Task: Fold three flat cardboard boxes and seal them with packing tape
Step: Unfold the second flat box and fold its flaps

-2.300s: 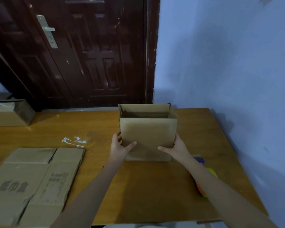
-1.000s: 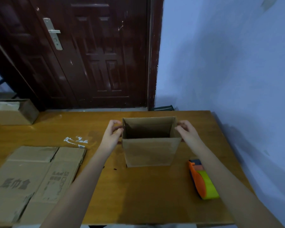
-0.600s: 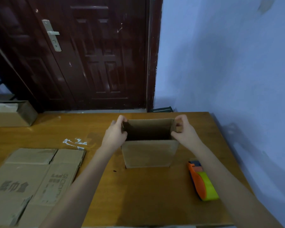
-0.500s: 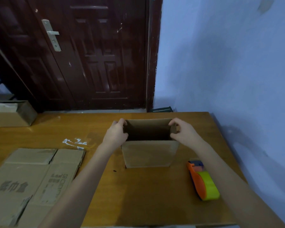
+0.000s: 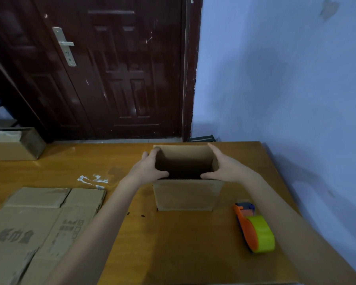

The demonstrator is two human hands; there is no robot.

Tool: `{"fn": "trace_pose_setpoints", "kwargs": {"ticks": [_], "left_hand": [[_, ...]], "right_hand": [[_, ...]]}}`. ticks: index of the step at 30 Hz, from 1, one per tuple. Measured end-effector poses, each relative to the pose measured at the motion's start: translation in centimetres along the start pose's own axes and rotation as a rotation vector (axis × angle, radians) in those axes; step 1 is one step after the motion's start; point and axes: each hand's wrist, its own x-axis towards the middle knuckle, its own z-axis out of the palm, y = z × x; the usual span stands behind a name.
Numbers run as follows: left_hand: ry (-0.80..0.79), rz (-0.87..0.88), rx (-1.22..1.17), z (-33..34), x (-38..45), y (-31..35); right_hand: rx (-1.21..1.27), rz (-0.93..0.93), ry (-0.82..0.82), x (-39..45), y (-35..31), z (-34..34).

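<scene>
now my left hand [image 5: 147,168] and right hand [image 5: 226,168] grip the open box [image 5: 186,194] by its side walls, tape dispenser [image 5: 255,229] nearer my right.

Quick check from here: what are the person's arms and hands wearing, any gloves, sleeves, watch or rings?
Nothing that shows. The left hand and right hand are bare, with no gloves, rings or markings visible. Both forearms are uncovered up to the frame edge: no sleeves, watch or wristband in view.
</scene>
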Motion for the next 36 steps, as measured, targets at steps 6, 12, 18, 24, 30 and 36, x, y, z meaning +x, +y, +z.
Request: {"fn": "trace_pose_setpoints", "kwargs": {"ticks": [6, 12, 18, 24, 30, 36], "left_hand": [[0.112, 0.064, -0.198, 0.9, -0.7, -1.9], [0.106, 0.069, -0.473, 3.0, -2.1, -3.6], [0.120, 0.247, -0.361, 5.1, -4.0, -4.0], [0.125, 0.308, -0.246, 5.3, -3.3, -4.5], [0.087, 0.338, -0.136, 5.1, -2.4, -5.0], [0.091, 0.390, -0.029, 5.0, -2.1, -5.2]], "right_hand": [[0.283, 0.002, 0.178, -1.4, 1.4, 1.6], [0.416, -0.201, 0.199, -3.8, 3.5, 4.4], [-0.050, -0.265, 0.164, -3.7, 4.8, 5.4], [-0.134, -0.247, 0.125, -3.2, 5.0, 5.1], [-0.222, -0.289, 0.103, -2.8, 5.4, 4.3], [-0.319, -0.343, 0.090, -2.0, 6.7, 3.9]]}}
